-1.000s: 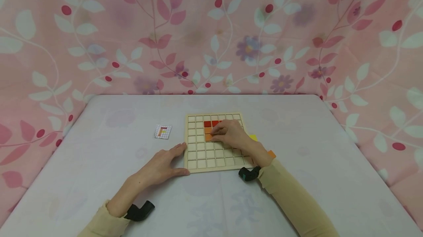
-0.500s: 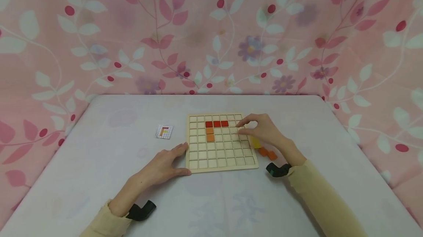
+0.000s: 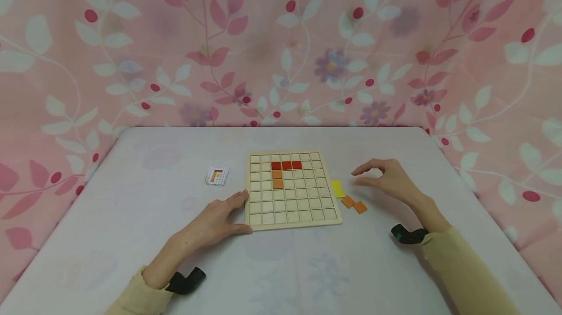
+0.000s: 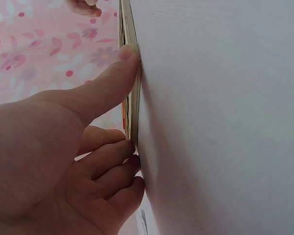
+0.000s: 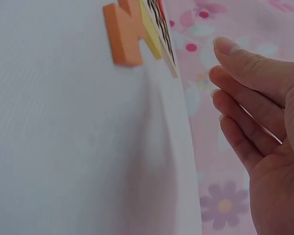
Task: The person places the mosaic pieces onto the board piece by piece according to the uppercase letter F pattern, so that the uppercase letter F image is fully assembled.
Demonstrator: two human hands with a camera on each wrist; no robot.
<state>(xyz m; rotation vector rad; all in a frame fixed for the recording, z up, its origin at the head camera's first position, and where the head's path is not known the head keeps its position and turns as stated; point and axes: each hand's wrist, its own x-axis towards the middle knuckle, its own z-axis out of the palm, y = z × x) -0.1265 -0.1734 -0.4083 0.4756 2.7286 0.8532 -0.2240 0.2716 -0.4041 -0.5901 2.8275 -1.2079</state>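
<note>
A wooden grid board (image 3: 291, 217) lies flat on the table. Three red tiles (image 3: 287, 165) form a row in its cells, with two orange tiles (image 3: 277, 179) below the leftmost one. My left hand (image 3: 210, 222) rests at the board's near left corner, thumb and fingers touching its edge (image 4: 134, 93). To the right of the board hovers my right hand (image 3: 391, 178), fingers loosely bent, thumb apart from the index finger, nothing held. Yellow tile pieces (image 3: 337, 189) lie against the board's right edge, and two loose orange tiles (image 3: 354, 204) lie nearer, touching at their corners.
A small pattern card (image 3: 217, 176) with a coloured F shape on a grid lies left of the board. White cloth covers the table (image 3: 281, 276). A pink floral curtain (image 3: 281, 47) stands behind and at both sides.
My right hand has moved off the board to the right, past the loose tiles, uncovering the red and orange tiles in the grid. The left hand stays at the board's corner.
</note>
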